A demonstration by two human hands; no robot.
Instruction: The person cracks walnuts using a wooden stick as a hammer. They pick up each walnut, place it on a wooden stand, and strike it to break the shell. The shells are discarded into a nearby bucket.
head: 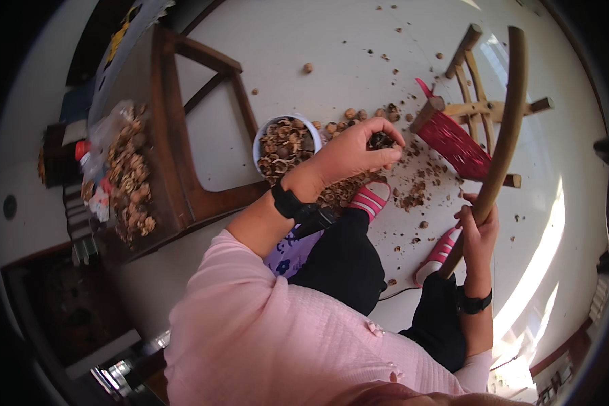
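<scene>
My left hand [358, 147] reaches across from the left, thumb and fingers curled around a dark walnut [380, 140], largely covered by the fingers. In my right hand [479, 238] is a long curved wooden stick [507, 122], slanting up and away from near my knee. Beside my left forearm, walnut shell halves heap up in a white bucket [258, 147]. Whole walnuts [350, 114] are clustered just beyond my left hand. Broken shell bits [413, 195] litter the floor around my pink-and-white slippers [370, 198].
Walnut kernels [129, 177] and a clear plastic bag [116, 122] cover part of a dark wooden table [162, 152] at left, near a red bottle cap [82, 148]. A wooden stool frame [482, 109] with red material [454, 147] stands at right. A stray walnut [308, 67] lies farther off.
</scene>
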